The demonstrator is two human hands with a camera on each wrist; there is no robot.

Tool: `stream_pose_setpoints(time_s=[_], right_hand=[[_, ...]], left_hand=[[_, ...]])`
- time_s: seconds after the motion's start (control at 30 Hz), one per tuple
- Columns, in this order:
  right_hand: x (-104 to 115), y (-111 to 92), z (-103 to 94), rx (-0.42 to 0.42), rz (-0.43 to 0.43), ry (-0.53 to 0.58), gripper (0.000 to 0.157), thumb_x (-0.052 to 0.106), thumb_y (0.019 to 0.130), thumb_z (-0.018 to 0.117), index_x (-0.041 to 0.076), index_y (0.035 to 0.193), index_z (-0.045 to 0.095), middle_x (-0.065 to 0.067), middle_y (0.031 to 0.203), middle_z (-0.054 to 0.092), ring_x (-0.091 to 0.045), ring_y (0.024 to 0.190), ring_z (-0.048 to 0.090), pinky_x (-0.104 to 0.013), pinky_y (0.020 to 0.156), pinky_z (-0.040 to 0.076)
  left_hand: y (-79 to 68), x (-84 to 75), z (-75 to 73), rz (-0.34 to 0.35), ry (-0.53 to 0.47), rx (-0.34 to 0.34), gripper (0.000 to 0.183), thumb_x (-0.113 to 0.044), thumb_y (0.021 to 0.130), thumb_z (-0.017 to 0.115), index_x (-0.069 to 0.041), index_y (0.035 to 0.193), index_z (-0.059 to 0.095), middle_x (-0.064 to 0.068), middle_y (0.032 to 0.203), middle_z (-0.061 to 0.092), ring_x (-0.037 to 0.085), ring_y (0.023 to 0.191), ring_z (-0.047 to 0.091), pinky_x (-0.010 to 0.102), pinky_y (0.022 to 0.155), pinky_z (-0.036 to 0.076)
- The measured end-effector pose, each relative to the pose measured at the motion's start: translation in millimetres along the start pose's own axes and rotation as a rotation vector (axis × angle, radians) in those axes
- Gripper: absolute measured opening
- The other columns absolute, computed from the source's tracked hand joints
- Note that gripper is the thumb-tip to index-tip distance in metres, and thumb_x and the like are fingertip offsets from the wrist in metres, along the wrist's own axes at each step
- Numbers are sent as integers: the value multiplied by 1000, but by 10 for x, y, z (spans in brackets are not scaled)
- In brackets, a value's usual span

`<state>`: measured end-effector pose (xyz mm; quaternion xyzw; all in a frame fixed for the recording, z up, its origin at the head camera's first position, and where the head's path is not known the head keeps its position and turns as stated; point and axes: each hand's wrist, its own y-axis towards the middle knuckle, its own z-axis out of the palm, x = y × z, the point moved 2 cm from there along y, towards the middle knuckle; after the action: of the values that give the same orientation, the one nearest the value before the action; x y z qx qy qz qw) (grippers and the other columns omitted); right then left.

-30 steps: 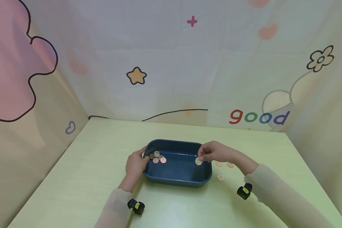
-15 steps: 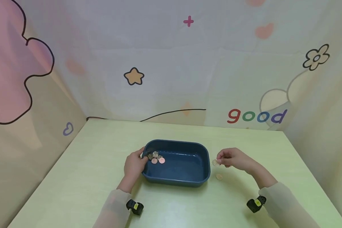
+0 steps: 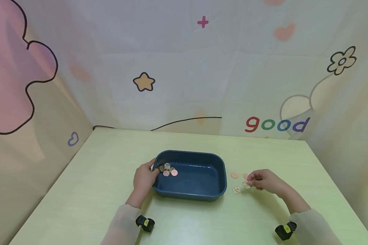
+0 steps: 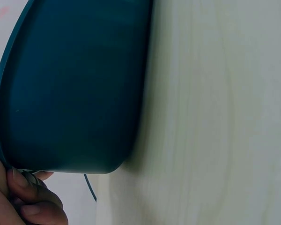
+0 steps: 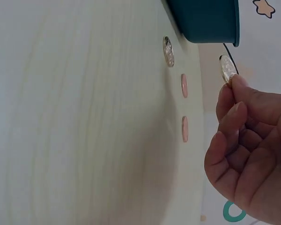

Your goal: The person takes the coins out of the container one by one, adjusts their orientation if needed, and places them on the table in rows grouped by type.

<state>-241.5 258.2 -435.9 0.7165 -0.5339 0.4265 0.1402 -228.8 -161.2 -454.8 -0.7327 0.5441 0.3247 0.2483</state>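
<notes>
A dark blue rectangular tub stands on the table, its left end gripped by my left hand, thumb over the rim and fingers outside. In the left wrist view, the fingers curl at the tub's edge. Several coins, silvery and copper-coloured, lie at the left end inside the tub. Right of the tub, my right hand pinches a gold-coloured coin between thumb and fingertips. Beneath and beside that hand lie a gold-coloured coin and two copper-coloured coins, one partly covered by the fingers in the head view.
The pale wood-look table extends around the tub. A printed cloth backdrop hangs behind the table and on both sides. Each sleeve carries a small black camera, one at the left wrist and one at the right wrist.
My right hand has moved from over the tub's right end out to the right, still pinching the gold-coloured coin. The left hand keeps its hold on the tub.
</notes>
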Motion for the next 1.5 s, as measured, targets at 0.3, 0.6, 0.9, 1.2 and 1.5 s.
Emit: stream_pose_setpoints(time_s=[0.3,0.6,0.9,1.2,1.5], right_hand=[[-156,-56,-2,-19,26,-33,17,9,99,62,-7,101,67,-2,79,57,-12,69,48,-24,61,42],[-210,-42,44,-60,75,-58,12,7,95,66,-5,94,68,2,73,53,-11,66,47,-23,58,40],[-211,-8,65,-106,66,-138,12,6,92,68,-5,90,69,1,75,58,-11,68,46,-22,60,38],[-209,32,73,-127,58,-183,13,8,91,71,-5,89,71,-4,81,65,-15,76,48,-25,68,38],[-227,55,95,-132,47,-208,12,6,90,71,-5,87,70,-6,80,65,-15,76,49,-28,70,40]], left_hand=[[-12,26,18,-21,13,-3,54,-11,87,61,-5,140,62,-1,64,40,13,54,37,26,51,26],[-3,5,-3,-12,9,-1,54,-11,86,60,-6,140,62,-1,64,40,13,53,36,25,50,27],[5,-15,-6,-7,6,-10,54,-11,86,60,-5,140,62,-2,62,39,12,53,35,24,50,25],[-7,-35,-20,-7,5,-8,54,-10,86,61,-4,140,62,-2,63,39,12,54,35,24,51,25],[-5,-35,-20,-2,7,1,54,-10,87,61,-4,141,61,-2,63,37,13,54,33,25,52,25]])
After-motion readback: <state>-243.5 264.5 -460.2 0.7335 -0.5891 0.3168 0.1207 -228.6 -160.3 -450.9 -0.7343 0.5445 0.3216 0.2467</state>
